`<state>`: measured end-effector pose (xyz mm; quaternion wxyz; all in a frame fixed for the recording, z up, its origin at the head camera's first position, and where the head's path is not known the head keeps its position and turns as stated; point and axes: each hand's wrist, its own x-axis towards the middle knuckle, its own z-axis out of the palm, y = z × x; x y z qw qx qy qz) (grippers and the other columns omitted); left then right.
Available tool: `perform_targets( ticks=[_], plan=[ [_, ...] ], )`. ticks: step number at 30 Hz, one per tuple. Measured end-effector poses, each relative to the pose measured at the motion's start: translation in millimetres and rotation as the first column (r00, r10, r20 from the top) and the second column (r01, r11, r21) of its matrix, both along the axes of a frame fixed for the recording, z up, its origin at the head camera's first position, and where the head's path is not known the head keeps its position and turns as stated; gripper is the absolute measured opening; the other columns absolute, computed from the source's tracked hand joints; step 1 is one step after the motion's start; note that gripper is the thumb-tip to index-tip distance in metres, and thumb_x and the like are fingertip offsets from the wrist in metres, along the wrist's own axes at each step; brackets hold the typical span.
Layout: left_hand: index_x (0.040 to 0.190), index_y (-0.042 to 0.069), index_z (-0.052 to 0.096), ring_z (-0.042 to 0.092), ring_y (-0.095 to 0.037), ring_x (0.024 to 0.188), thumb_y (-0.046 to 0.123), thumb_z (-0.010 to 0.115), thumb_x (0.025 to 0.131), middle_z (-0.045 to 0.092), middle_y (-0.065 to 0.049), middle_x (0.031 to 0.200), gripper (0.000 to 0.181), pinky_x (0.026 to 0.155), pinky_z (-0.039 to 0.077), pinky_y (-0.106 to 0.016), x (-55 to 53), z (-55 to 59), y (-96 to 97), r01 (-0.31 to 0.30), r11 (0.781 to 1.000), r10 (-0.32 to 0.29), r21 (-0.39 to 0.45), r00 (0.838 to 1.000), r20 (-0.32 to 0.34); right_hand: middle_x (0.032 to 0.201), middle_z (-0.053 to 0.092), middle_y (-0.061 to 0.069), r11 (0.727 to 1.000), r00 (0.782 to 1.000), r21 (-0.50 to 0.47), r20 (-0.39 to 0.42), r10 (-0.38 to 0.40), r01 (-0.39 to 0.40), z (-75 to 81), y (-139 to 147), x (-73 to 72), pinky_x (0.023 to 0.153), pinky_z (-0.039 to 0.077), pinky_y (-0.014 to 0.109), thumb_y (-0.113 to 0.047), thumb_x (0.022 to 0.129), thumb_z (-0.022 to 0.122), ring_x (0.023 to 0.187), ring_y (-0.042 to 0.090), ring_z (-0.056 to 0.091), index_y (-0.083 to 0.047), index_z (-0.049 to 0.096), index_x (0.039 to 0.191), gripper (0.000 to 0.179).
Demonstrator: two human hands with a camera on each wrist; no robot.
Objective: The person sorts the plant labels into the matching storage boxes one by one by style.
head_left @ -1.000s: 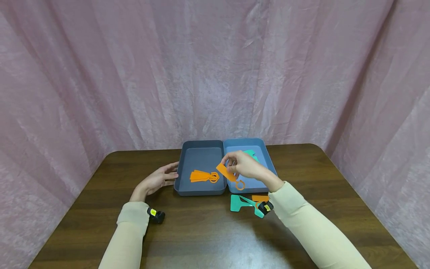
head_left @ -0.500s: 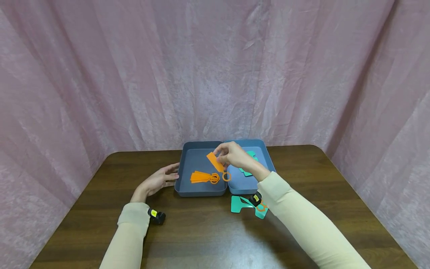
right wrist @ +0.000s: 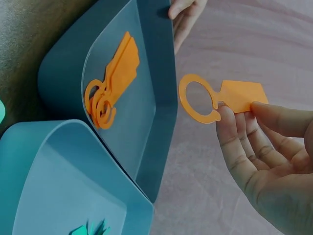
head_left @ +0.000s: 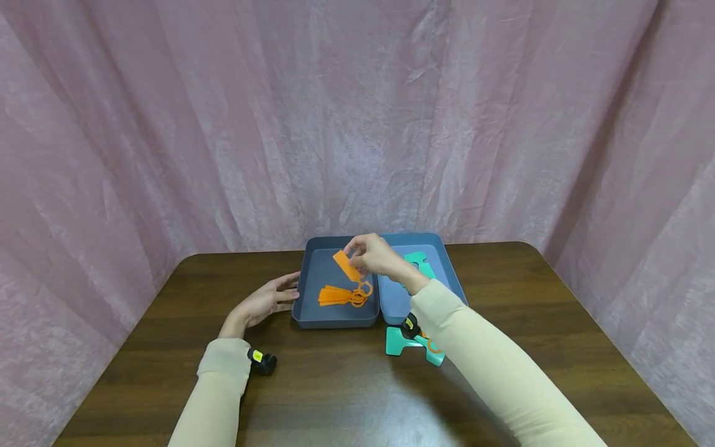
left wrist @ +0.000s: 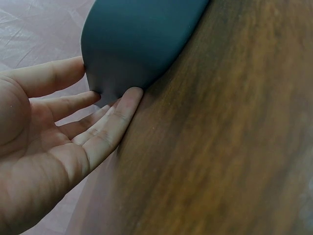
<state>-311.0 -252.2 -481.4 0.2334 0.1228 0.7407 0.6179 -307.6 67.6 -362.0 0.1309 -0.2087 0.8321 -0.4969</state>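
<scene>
My right hand pinches an orange ring-ended tag by its flat part, thumb on one face and fingers behind. It hangs above the dark grey tray, its open ring pointing down toward several similar orange tags that lie fanned together inside. At that tray's left side, my left hand touches the outer wall with its fingertips, the fingers extended, as the left wrist view also shows.
A light blue tray stands against the dark one on the right, with green tags inside. In front of it on the wooden table lie more green tags and an orange ring, partly under the right sleeve. A pink curtain hangs behind.
The right hand has carried the orange tag leftward, from the border between the trays to over the dark grey tray. My left hand stays at the tray's side.
</scene>
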Motion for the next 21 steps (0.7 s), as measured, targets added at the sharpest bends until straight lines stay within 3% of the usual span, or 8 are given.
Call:
perform_targets(
  ticks=[6,16,21],
  plan=[
    [0.167,0.006,0.013,0.028,-0.046,0.151,0.010,0.051,0.110,0.016,-0.025,0.170,0.069,0.119,0.035,-0.060,1.3,0.3,-0.9,0.003,1.000,-0.003,-0.001,1.000,-0.005,0.093,0.067,0.014,1.000,1.000,0.023,-0.016,-0.004,0.004,-3.5,-11.1,-5.4,0.067,0.063,0.035,0.001,0.101,0.062,0.077,0.029,0.067,0.000,0.068,0.120,0.020],
    [0.167,0.005,0.012,0.027,-0.046,0.152,0.010,0.050,0.110,0.013,-0.023,0.171,0.069,0.119,0.034,-0.060,1.8,0.1,-2.5,0.002,1.000,-0.002,-0.003,1.000,-0.007,0.091,0.068,0.014,0.999,1.000,0.030,-0.005,0.012,-0.012,-7.2,-25.5,-12.5,0.074,0.063,0.050,0.001,0.102,0.061,0.083,0.047,0.068,0.001,0.069,0.121,0.020],
    [0.167,0.004,0.013,0.026,-0.045,0.152,0.009,0.049,0.110,0.014,-0.023,0.171,0.068,0.120,0.034,-0.060,3.0,1.3,-0.8,-0.004,1.000,0.004,0.004,1.000,0.004,0.089,0.069,0.014,0.998,0.999,0.045,-0.018,0.033,-0.032,-12.1,-30.2,-14.3,0.068,0.064,0.043,0.002,0.102,0.060,0.085,0.050,0.067,0.001,0.069,0.120,0.020]
  ],
)
